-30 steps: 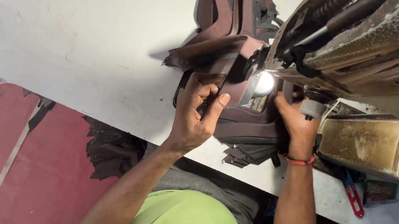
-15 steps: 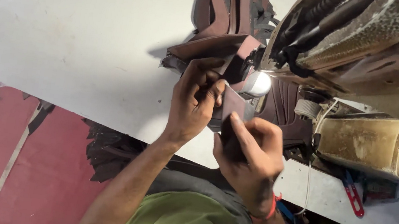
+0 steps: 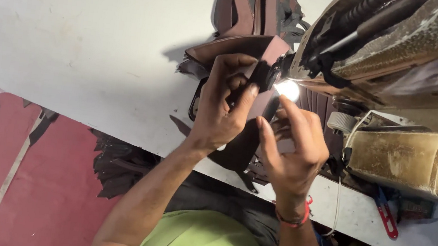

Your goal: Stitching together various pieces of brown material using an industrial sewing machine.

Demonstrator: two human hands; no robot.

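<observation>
While both hands pinch it, brown leather piece runs toward machine.

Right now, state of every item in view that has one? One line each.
Left hand: closed on the brown leather piece, pinching it by the needle area.
Right hand: fingers spread, touching the leather beside the lamp; grip unclear.
Small work lamp: lit.
Worn beige sewing machine: leather fed under its head; running or not, cannot tell.
Red-handled snips: lying on the white table, untouched.
</observation>
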